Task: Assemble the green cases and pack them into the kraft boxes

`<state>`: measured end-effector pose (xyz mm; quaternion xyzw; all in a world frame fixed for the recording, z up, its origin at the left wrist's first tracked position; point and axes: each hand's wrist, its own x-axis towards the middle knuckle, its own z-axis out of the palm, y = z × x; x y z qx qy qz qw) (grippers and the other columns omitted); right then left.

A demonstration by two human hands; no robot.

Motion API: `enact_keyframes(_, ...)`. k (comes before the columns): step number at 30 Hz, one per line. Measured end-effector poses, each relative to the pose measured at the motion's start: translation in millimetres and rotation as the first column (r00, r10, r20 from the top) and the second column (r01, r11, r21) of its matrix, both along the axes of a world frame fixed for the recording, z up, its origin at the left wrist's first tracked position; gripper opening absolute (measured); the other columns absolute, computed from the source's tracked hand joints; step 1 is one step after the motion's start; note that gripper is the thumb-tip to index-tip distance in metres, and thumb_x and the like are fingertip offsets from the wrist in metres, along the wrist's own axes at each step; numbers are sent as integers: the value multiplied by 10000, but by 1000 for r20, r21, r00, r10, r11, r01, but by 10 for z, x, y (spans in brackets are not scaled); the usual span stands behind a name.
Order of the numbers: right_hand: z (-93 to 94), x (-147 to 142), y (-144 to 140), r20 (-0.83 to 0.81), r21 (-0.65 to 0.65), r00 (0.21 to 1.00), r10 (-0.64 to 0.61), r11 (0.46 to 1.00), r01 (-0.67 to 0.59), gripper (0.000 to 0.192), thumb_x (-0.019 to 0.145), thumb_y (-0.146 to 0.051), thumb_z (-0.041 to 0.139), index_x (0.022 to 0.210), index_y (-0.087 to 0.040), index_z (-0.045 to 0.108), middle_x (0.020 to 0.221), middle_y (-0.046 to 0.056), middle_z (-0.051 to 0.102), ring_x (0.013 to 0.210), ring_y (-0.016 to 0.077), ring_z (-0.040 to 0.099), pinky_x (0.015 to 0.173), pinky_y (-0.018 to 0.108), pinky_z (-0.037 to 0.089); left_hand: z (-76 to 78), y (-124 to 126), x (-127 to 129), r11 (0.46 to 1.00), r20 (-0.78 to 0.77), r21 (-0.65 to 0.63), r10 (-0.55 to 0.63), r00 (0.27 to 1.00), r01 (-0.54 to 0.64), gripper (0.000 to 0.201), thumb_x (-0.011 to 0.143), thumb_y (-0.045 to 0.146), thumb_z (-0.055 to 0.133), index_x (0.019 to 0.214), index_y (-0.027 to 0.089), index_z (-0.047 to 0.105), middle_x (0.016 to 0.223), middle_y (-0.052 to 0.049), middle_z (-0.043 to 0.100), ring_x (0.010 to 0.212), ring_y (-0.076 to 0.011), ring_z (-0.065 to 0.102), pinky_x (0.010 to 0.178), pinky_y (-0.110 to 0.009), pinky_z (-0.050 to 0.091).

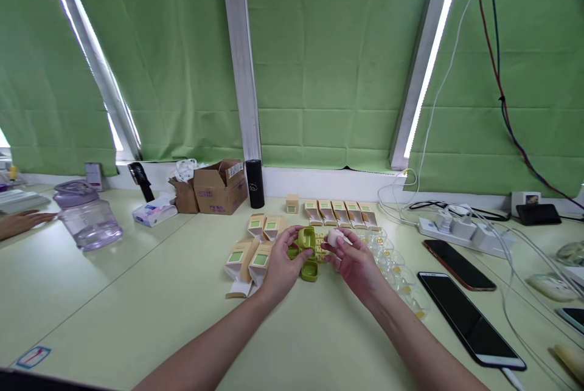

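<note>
Left hand [285, 260] was clamped on a little green case [307, 237], and the right hand [353, 260] pinched a small white piece [334, 236] just right of it — slim gap between. Couldn't really tell the piece's long axis. Cartons [241, 257] crowded the left, clear cups [396, 272] the right — more room on the counter's [310, 336] near side.

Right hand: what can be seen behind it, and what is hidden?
Clear containers show beyond the right hand, and small yellow pieces to its left. Its fingers partly cover the white object they hold; whatever lies directly behind the hand cannot be seen.
</note>
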<state>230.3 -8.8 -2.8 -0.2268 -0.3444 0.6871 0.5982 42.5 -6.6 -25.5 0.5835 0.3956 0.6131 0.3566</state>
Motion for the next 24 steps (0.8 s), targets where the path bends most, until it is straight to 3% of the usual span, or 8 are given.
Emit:
enact_keyframes(6, -91, 0, -27, 64, 87, 997, -33, 996, 27, 476, 633, -348, 1007, 1023, -250, 752, 923, 7, 731, 800, 171, 678, 710, 299, 556, -7, -12, 3, 1000, -18, 3, 8, 1000, -8, 522, 787, 242, 809, 1275, 213, 625, 1280, -132, 718, 1227, -302, 670, 980, -405, 554)
enact_keyframes(11, -104, -11, -27, 164, 108, 986, -42, 994, 25, 488, 583, -308, 1002, 1010, -231, 777, 808, -18, 688, 605, 92, 527, 579, 244, 443, -37, 14, -13, 1000, -40, 10, 21, 999, -20, 518, 773, 234, 813, 1261, 215, 642, 1295, -126, 711, 1221, -295, 664, 983, -401, 545)
enact_keyframes(16, -151, -35, 9, 254, 75, 958, -133, 990, 118, 574, 517, -302, 990, 1039, -208, 770, 1002, 78, 789, 639, 125, 532, 510, 241, 365, -59, 37, -25, 999, -73, 7, 50, 996, -50, 526, 770, 224, 809, 1273, 220, 656, 1310, -118, 702, 1214, -281, 663, 990, -391, 520)
enact_keyframes(24, -139, -38, -14, 145, 62, 983, -113, 993, 105, 531, 569, -352, 983, 1033, -195, 780, 1011, 101, 797, 659, 145, 575, 548, 277, 437, -62, 36, -29, 993, -138, 29, 114, 984, -111, 504, 773, 191, 783, 1268, 232, 695, 1289, -99, 696, 1222, -267, 653, 1011, -398, 502)
